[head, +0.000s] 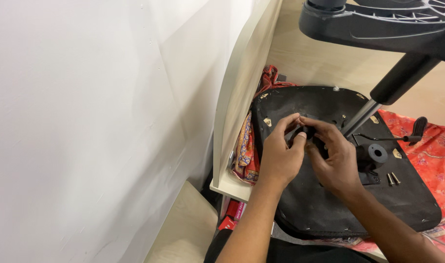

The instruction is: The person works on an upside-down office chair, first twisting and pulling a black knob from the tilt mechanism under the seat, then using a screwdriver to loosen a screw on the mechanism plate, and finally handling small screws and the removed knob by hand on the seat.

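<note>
left hand [280, 158] and right hand [332, 158]: fingertips pinch small black part [307, 130] above upturned chair seat [329, 204] | part looks light, rigid, easily dropped; grip its rim | two loose screws [393, 178] nearby

Left hand [280, 158] and right hand [333, 160] together over the black underside of an upturned chair seat [324, 209], fingertips meeting on a small black part [308, 130]. Just right of them, a metal column [361, 117] slanting up to the black star base [378, 24] at far right. Two screws [393, 178] lying loose on the seat near a black knob [377, 153]. Red patterned cloth [434, 156] beneath, pale wooden tabletop [320, 63] beyond, white wall [86, 122] at left.
</note>
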